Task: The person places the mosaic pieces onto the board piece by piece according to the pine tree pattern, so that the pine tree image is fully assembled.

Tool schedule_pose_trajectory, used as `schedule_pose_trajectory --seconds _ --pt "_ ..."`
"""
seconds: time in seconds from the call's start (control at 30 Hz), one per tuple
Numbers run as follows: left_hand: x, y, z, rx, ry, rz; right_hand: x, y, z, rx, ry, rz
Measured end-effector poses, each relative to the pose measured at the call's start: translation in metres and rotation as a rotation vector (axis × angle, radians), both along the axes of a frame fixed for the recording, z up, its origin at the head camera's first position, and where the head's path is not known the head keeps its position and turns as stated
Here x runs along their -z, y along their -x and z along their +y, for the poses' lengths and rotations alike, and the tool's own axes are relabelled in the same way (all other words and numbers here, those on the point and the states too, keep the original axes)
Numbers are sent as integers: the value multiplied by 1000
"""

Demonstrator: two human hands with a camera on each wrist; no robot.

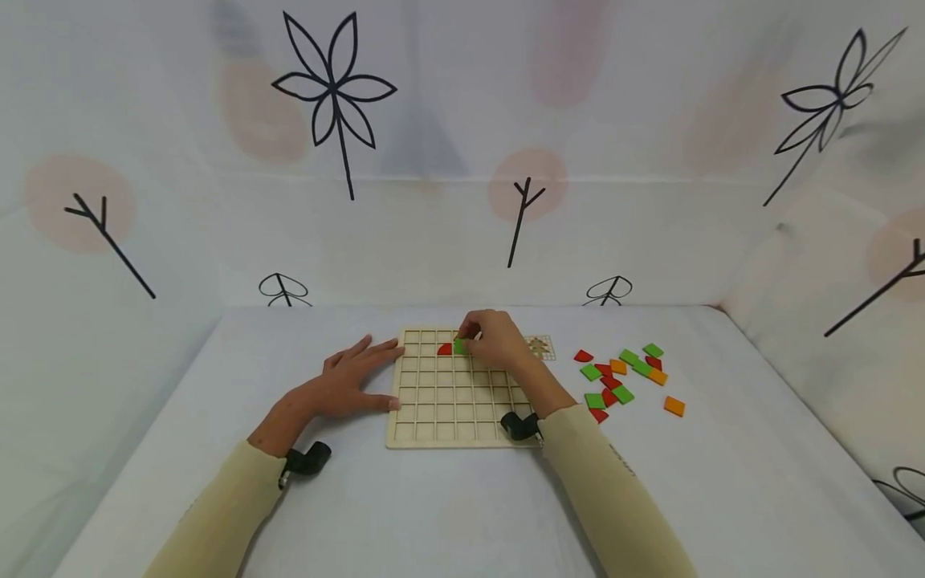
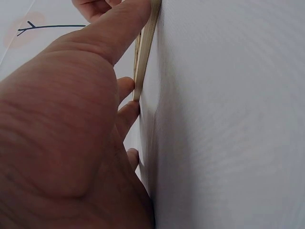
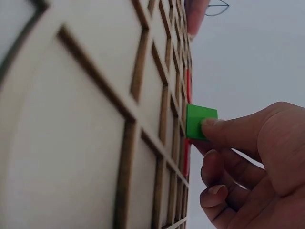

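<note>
A pale wooden grid board (image 1: 426, 411) lies on the table between my hands. My left hand (image 1: 352, 379) rests at its left edge, fingers spread and fairly straight, with the fingertips and thumb touching the rim. Over the board's far rows, my right hand (image 1: 499, 341) pinches a green square tile (image 3: 194, 119) between thumb and fingers. That tile is tilted up, one edge right at the grid. A red quarter-round piece (image 1: 445, 350) sits in a cell just left of it. Another red piece (image 3: 186, 157) shows on the grid beneath the right fingers in the right wrist view.
Right of the board lies a scattered group of loose pieces: green squares (image 1: 591, 372), red quarter-rounds (image 1: 583, 356) and orange tiles (image 1: 674, 406). A small printed grid card (image 1: 540, 348) lies by the board's far right corner, partly behind my right hand. Patterned cloth (image 1: 448, 241) walls surround the table.
</note>
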State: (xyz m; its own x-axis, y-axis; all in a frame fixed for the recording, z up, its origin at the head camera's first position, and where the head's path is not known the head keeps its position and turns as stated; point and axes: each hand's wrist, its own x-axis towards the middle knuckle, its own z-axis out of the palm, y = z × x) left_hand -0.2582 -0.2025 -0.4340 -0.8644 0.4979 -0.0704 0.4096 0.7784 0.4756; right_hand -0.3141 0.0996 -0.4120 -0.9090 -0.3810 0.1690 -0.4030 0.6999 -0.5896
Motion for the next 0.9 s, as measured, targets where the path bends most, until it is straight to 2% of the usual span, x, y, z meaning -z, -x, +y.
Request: schedule_pose_trajectory --seconds 0.2,0.9 --pt "0 -1 0 5 -5 0 6 2 0 1 6 6" --pt "2 2 -1 -2 18 20 6 0 2 2 7 -31"
